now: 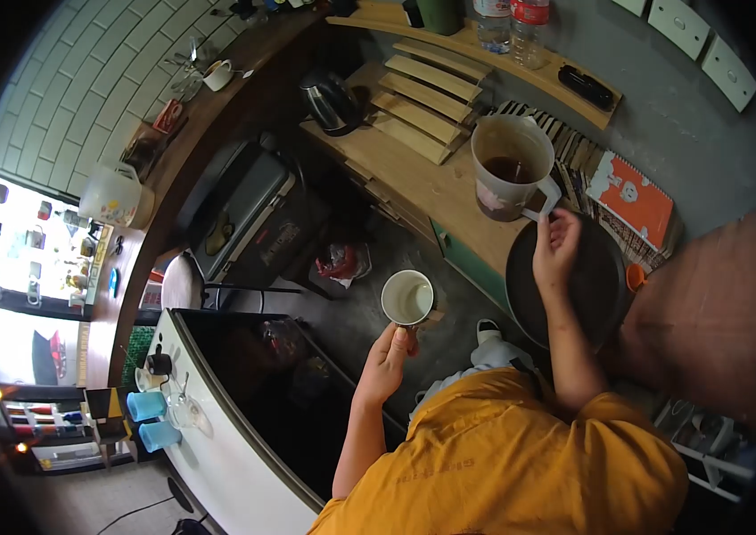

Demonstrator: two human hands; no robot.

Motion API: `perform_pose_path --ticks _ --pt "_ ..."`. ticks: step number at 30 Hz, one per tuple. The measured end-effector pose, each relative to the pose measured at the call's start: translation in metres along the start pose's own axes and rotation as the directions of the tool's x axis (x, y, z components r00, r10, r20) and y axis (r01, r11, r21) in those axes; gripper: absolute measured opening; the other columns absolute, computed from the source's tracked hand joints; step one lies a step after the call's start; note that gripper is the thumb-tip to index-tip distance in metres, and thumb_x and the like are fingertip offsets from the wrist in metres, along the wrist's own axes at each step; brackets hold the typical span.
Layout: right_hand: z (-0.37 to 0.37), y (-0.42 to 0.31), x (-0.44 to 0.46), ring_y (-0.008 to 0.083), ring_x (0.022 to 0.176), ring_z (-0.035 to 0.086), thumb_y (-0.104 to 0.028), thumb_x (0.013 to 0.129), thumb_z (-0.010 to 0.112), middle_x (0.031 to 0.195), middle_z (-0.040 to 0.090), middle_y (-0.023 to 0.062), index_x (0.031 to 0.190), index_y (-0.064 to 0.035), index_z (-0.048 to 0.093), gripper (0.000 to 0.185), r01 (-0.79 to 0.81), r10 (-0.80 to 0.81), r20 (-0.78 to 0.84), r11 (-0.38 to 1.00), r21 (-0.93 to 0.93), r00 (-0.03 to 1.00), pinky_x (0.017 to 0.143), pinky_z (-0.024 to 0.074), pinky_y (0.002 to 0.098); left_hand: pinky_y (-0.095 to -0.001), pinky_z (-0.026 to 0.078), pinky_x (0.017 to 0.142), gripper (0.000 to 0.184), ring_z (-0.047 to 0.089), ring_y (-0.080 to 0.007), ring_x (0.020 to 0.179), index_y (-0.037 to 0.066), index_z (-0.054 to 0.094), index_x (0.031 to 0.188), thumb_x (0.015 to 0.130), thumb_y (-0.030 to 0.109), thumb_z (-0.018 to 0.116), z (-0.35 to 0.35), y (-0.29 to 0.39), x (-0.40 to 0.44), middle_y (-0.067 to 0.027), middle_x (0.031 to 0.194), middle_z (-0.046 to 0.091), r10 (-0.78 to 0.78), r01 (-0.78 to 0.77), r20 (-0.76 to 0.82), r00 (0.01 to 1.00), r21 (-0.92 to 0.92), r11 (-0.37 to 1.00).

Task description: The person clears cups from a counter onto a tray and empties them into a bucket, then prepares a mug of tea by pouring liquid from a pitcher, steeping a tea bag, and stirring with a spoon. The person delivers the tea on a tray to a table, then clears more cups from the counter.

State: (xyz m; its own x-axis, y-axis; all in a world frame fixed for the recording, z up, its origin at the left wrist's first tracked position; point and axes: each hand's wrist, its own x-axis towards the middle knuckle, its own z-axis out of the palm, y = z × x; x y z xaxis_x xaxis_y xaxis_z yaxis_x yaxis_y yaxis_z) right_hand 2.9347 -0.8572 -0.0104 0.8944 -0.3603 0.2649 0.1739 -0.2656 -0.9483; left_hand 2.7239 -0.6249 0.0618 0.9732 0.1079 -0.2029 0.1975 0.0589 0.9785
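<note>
Centre: left hand (387,361) pinching round white cup (395,300). Upper right: right hand (558,250), grip unclear, likely securing translucent plastic pitcher (496,198); lifting needs firmness.

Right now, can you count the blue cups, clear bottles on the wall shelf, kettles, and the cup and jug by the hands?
Blue cups: 2
Bottles: 2
Kettle: 1
Cup in left hand: 1
Jug at right hand: 1
Total: 7

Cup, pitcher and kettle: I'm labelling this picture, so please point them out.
Cup (397,300), head view: inner wall.
Pitcher (495,196), head view: lower outer wall.
Kettle (331,102), head view: side of its body.
</note>
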Motion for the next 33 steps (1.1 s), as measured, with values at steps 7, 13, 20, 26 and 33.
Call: perform_pose_path --ticks 7,13,20,26,33 --pt "0.029 0.038 0.066 0.0256 0.073 0.062 -0.033 0.091 0.061 0.081 0.062 0.0127 0.097 0.0016 0.056 0.036 -0.038 0.040 0.027 0.998 -0.048 0.999 0.067 0.0475 0.0356 -0.0287 0.042 0.077 0.037 0.049 -0.0142 0.080 0.004 0.048 0.090 0.103 0.036 0.035 0.031 0.012 0.030 -0.0023 0.082 0.047 -0.015 0.001 -0.095 0.995 -0.145 0.989" --pt "0.054 0.084 0.068 0.0259 0.073 0.066 -0.029 0.086 0.066 0.079 0.068 0.0147 0.090 0.0041 0.064 0.034 0.062 -0.052 -0.165 0.996 0.057 0.985 0.068 0.0501 0.0359 -0.0283 0.042 0.074 0.036 0.048 -0.0134 0.078 0.003 0.050 0.092 0.103 0.033 0.035 0.002 -0.001 0.019 -0.0011 0.079 0.046 -0.023 -0.005 -0.262 0.965 -0.108 0.994" --pt "0.064 0.040 0.067 0.0191 0.078 0.066 -0.024 0.080 0.076 0.089 0.071 0.0115 0.091 0.0046 0.070 0.031 -0.027 0.032 -0.216 0.999 0.029 0.976 0.073 0.0506 0.0332 -0.0254 0.039 0.070 0.033 0.045 -0.0101 0.074 0.002 0.052 0.097 0.103 0.030 0.036 -0.083 0.004 0.008 0.0006 0.078 0.047 0.055 -0.059 -0.269 0.961 -0.009 0.998" --pt "0.054 -0.011 0.055 0.0062 0.053 0.048 -0.025 0.087 0.068 0.067 0.059 -0.0008 0.098 0.0030 0.067 0.029 0.097 -0.098 -0.179 0.995 -0.013 0.979 0.049 0.0384 0.0230 -0.0240 0.037 0.063 0.032 0.041 -0.0078 0.068 0.004 0.049 0.083 0.102 0.030 0.042 -0.180 0.018 0.012 0.0023 0.073 0.045 0.093 -0.100 -0.217 0.972 -0.020 0.995" --pt "0.047 -0.148 0.022 0.0022 0.045 0.032 -0.039 0.085 0.070 0.056 0.039 -0.0068 0.091 -0.0016 0.060 0.039 0.028 -0.053 0.119 0.979 0.201 0.992 0.040 0.0223 0.0203 -0.0214 0.031 0.056 0.031 0.033 -0.0037 0.062 0.006 0.050 0.082 0.101 0.030 0.045 -0.265 0.023 0.027 0.0072 0.068 0.038 0.051 -0.047 -0.111 0.993 0.031 0.998"
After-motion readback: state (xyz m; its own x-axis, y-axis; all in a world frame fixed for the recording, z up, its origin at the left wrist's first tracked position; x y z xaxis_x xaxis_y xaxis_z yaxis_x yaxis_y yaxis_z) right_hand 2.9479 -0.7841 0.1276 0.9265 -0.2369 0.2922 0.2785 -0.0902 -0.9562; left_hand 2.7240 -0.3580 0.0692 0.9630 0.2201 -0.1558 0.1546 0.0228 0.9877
